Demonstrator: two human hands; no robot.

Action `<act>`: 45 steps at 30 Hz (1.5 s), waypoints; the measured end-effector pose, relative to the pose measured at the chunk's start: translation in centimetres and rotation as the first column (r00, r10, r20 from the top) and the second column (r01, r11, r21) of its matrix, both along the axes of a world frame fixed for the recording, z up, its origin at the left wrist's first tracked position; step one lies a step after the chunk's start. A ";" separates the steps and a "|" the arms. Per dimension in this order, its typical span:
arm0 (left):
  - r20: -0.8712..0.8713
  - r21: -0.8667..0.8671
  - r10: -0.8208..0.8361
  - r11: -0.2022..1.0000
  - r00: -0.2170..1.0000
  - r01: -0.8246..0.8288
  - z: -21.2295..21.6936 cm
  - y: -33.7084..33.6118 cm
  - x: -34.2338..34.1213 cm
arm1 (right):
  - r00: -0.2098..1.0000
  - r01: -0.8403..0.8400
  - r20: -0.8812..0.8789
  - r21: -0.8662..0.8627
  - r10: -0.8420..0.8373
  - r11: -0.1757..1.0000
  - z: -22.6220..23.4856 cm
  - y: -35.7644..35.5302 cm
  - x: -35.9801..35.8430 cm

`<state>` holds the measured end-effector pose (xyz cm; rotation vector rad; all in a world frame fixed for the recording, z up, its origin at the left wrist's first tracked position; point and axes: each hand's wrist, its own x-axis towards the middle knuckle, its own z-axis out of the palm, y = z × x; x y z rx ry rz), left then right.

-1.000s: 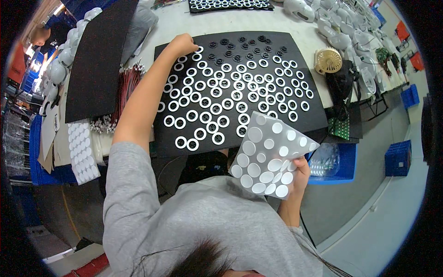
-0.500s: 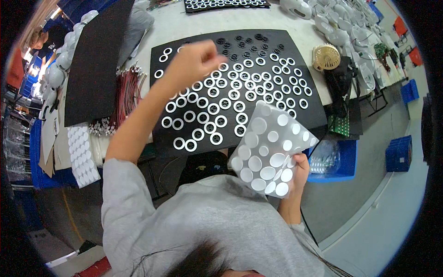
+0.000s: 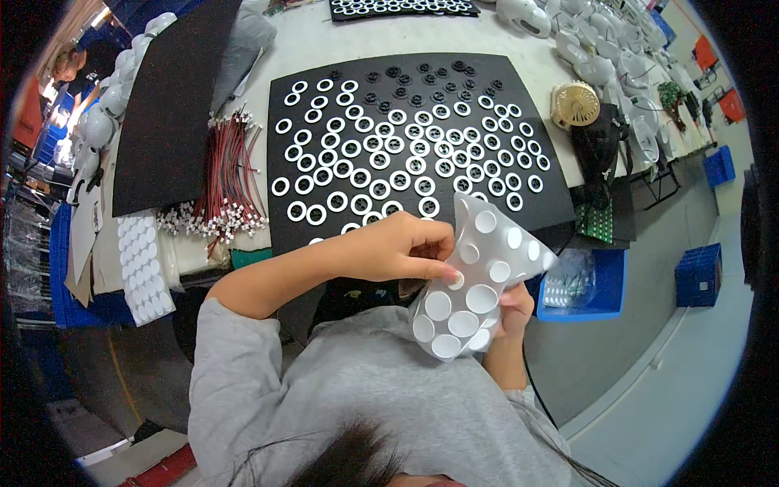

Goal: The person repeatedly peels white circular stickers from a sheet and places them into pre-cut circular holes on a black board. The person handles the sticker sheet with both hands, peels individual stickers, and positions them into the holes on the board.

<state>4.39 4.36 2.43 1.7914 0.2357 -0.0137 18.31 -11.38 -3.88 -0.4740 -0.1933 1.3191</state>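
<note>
White discs (image 3: 463,324) dot a bowed translucent sheet (image 3: 491,246), left hand (image 3: 398,247) pinching one, right hand (image 3: 515,308) gripping its edge.

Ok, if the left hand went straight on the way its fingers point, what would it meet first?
The sheet: the left hand seems to touch it now, thumb at a small white disc. Past it, roughly on that line, is the right hand, though depth is unclear.

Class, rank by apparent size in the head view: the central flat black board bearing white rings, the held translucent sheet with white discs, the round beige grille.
1. Central black board
2. Held translucent sheet, possibly enlarged by nearness
3. Round beige grille
</note>
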 end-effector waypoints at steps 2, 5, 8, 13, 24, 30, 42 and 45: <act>-0.059 -0.098 -0.077 0.993 0.995 0.071 0.0 0.1 -0.2 | 0.994 -0.061 -0.085 0.031 0.063 0.998 -0.7 0.0 0.0; 0.094 -0.389 -0.099 0.912 0.991 0.128 -1.5 -0.4 -0.6 | 0.970 -0.136 -0.202 0.024 0.138 0.990 0.0 0.3 -0.3; 0.139 -0.540 -0.090 0.828 0.986 0.152 -1.8 -1.3 -0.8 | 0.938 -0.214 -0.270 0.048 0.218 0.976 -1.0 0.4 -0.2; 0.169 -0.614 -0.130 0.762 0.977 0.208 -1.1 -1.7 -0.8 | 0.878 -0.251 -0.382 0.144 0.288 0.957 -3.3 0.5 -0.9; 0.168 0.020 0.197 0.979 0.966 -0.203 0.9 2.6 -2.6 | 0.971 0.097 -0.231 0.120 -0.067 0.988 -2.0 0.3 1.4; 0.160 0.409 0.517 0.741 0.841 -0.533 0.3 16.4 -3.7 | 0.968 0.250 0.008 -0.077 -0.250 0.965 -3.7 -1.8 4.5; -0.078 0.578 0.720 0.597 0.690 -0.557 -4.8 28.8 -2.4 | 0.937 0.320 0.181 -0.102 -0.298 0.942 -3.6 -2.8 4.4; -0.114 0.566 0.729 0.606 0.675 -0.559 -4.8 28.9 -2.3 | 0.960 0.276 0.073 -0.109 -0.269 0.955 -3.4 -2.5 4.2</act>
